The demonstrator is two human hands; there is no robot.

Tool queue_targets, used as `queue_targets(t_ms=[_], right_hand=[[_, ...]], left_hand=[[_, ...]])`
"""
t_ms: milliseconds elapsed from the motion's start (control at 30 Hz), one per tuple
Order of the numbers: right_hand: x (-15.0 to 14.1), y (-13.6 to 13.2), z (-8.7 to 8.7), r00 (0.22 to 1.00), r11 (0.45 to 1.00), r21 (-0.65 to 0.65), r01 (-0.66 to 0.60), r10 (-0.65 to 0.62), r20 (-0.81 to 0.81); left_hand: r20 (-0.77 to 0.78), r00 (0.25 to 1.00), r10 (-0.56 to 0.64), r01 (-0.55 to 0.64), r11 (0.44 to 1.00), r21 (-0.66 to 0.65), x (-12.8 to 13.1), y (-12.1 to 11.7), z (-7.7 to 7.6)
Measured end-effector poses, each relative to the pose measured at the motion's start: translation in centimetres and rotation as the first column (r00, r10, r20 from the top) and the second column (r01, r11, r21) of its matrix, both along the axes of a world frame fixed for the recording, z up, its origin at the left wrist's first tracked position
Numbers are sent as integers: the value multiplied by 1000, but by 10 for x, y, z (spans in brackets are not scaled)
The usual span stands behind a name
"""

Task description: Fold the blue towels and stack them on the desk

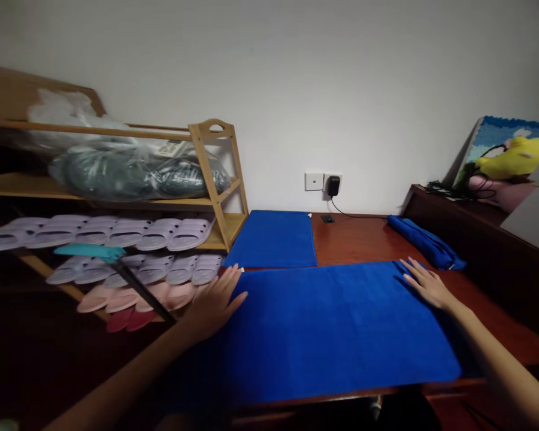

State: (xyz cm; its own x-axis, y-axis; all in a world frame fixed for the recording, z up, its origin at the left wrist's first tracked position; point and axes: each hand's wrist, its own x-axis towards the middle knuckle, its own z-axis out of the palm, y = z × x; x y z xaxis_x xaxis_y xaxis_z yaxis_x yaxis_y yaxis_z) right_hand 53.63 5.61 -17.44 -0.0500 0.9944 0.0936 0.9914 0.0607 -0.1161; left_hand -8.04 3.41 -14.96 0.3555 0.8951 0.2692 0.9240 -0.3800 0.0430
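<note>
A blue towel (332, 326) lies spread out flat along the front of the brown desk. At its far left corner rests my left hand (213, 305), fingers stretched out and thumb apart. My right hand (426, 282) lies flat at the far right corner, its fingers spread. Behind the spread towel sits a folded blue towel (276, 238), squared off against the wall. Another blue cloth (424, 240), folded or rolled into a long strip, lies at the back right of the desk.
On the left a wooden shoe rack (231, 233) holds lilac slippers (191, 233), pink ones and plastic-wrapped bundles (130, 170). A teal-headed pole (139, 284) leans before it. A black plug (333, 185) sits in the wall socket. At right, a yellow plush toy (518, 157) rests on a raised ledge.
</note>
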Motion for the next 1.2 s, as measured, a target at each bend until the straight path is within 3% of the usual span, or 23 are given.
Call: queue_targets(t_ms=[133,267,467,600,867,1033,1200], right_hand=[[14,6,-22,1000,998,-61,15,-15,-4],[40,14,-23,1000,1000,-3,22,-22,-14],[52,61,-8,992,991,81,111,-116,55],[55,80,-14,985,983,68,169,-171,30],[79,79,-19,988,994,23,105,-101,-117],[80,79,-11,967,976,208,66,-11,-253],[73,89,-5,993,974,219,50,-24,-119]], left_hand=[[-44,998,35,-36,999,-8,15,-3,-16],[50,999,15,-12,999,-49,4,-8,-10],[220,960,174,-181,983,13,-22,40,3],[263,956,127,-99,988,-117,-36,53,3],[348,934,79,53,934,-353,-36,26,36],[468,872,145,-17,964,-267,-35,35,45],[487,864,129,-43,982,-184,-39,66,38]])
